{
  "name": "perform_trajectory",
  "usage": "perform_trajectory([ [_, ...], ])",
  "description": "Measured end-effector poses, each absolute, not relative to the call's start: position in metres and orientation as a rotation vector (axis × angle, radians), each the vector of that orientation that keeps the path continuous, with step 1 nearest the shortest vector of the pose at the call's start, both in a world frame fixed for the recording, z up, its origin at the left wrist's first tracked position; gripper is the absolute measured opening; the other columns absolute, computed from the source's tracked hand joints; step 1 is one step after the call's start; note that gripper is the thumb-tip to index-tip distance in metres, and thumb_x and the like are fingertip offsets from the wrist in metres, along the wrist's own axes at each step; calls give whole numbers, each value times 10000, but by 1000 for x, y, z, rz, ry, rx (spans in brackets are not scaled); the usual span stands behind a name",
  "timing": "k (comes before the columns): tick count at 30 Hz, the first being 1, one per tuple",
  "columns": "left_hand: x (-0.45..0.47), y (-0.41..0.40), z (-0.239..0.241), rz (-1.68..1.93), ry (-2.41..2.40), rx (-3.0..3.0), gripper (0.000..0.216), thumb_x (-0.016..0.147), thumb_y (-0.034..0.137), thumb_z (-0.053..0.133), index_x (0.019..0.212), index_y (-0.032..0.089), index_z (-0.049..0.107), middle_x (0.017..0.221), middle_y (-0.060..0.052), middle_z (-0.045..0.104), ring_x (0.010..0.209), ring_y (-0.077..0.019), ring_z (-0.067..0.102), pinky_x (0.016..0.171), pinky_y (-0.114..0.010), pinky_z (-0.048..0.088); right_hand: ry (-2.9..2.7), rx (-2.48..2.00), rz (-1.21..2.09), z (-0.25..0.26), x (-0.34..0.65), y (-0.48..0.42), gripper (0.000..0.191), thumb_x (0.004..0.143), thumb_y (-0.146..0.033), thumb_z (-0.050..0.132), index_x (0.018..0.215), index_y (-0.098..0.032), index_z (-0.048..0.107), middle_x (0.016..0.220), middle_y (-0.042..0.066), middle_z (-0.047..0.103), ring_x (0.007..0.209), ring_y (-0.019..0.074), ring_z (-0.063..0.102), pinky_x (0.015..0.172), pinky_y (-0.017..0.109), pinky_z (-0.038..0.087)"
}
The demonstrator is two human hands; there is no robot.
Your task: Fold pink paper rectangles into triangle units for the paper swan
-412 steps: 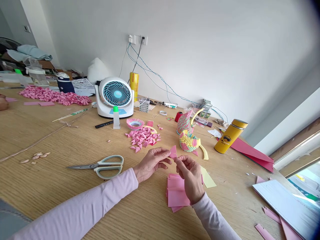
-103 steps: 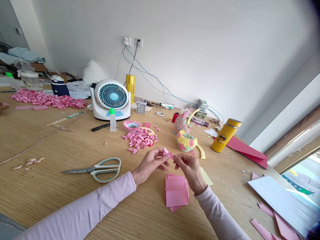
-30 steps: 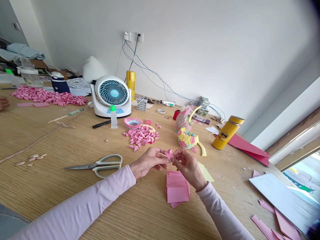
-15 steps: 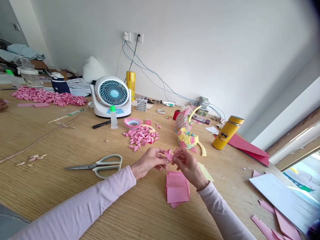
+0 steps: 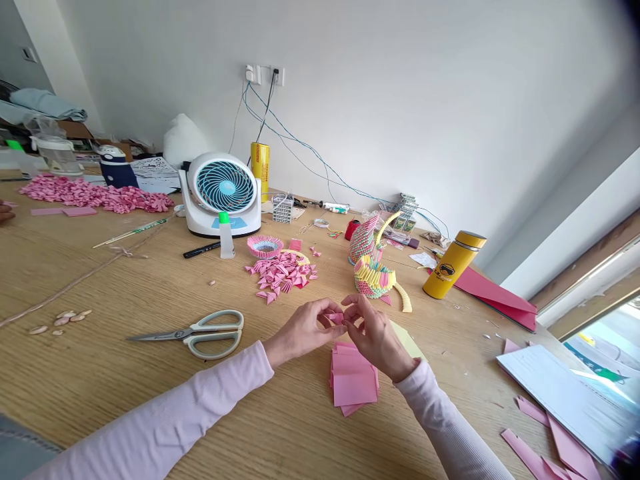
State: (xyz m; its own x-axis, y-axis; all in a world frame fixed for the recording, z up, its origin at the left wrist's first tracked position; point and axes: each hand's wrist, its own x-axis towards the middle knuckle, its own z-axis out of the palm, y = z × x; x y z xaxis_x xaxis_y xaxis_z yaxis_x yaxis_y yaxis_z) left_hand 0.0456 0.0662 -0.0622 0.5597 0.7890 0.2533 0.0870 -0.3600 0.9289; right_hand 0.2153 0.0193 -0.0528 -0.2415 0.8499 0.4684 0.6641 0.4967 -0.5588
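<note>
Between my fingertips is a small folded piece of pink paper (image 5: 335,319), partly covered by them. My left hand (image 5: 306,327) pinches it from the left. My right hand (image 5: 373,330) meets it from the right, thumb and fingers curled close at its edge. Just below the hands lies a stack of pink paper slips (image 5: 356,385), with pale yellow paper (image 5: 407,341) beside my right wrist. A heap of folded pink paper pieces (image 5: 283,272) sits beyond my left hand. Behind my right hand stands a yellow, pink and green folded-paper model (image 5: 374,277).
Scissors (image 5: 200,333) lie left of my left forearm. A white fan (image 5: 223,193), a green-capped bottle (image 5: 227,237) and a pink paper ring (image 5: 265,246) stand farther back. On the right are a yellow flask (image 5: 454,265) and a white board (image 5: 565,400). Another person's hand (image 5: 6,212) shows at far left.
The pink paper has turned and folded smaller between my fingers, so less of it shows. My right fingers have lifted and shifted slightly left over it.
</note>
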Motion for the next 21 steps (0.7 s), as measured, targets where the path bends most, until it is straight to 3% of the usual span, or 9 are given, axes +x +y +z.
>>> perform_trajectory([
  [6, 46, 68, -60, 935, 841, 1896, 248, 767, 409, 642, 775, 164, 684, 783, -65, 662, 684, -163, 582, 591, -239, 438, -1960, -1246, 298, -52, 215, 22, 292, 812, -127, 503, 1092, -209, 483, 751, 7, 617, 629, 145, 590, 529, 244, 481],
  [10, 46, 70, -62, 931, 812, 1644, 341, 772, 476, 624, 830, 142, 650, 673, -25, 615, 540, -118, 547, 502, -221, 445, -1654, -1299, 612, -56, 210, 24, 205, 823, -291, 570, 1001, -189, 568, 781, 45, 652, 681, 168, 635, 491, 240, 499],
  [14, 45, 67, -59, 986, 779, 1515, 331, 759, 461, 652, 861, 150, 602, 743, -27, 618, 639, -138, 609, 532, -228, 499, -1384, -1270, 940, -58, 204, 23, 296, 764, -436, 648, 855, -155, 624, 741, 50, 653, 675, 173, 641, 507, 251, 518],
  [21, 48, 68, -58, 987, 724, 1532, 292, 781, 422, 641, 854, 154, 550, 756, -20, 605, 666, -140, 628, 555, -239, 520, -1181, -1216, 1077, -57, 195, 19, 305, 706, -425, 715, 826, -151, 658, 771, 55, 672, 710, 163, 624, 515, 219, 489],
])
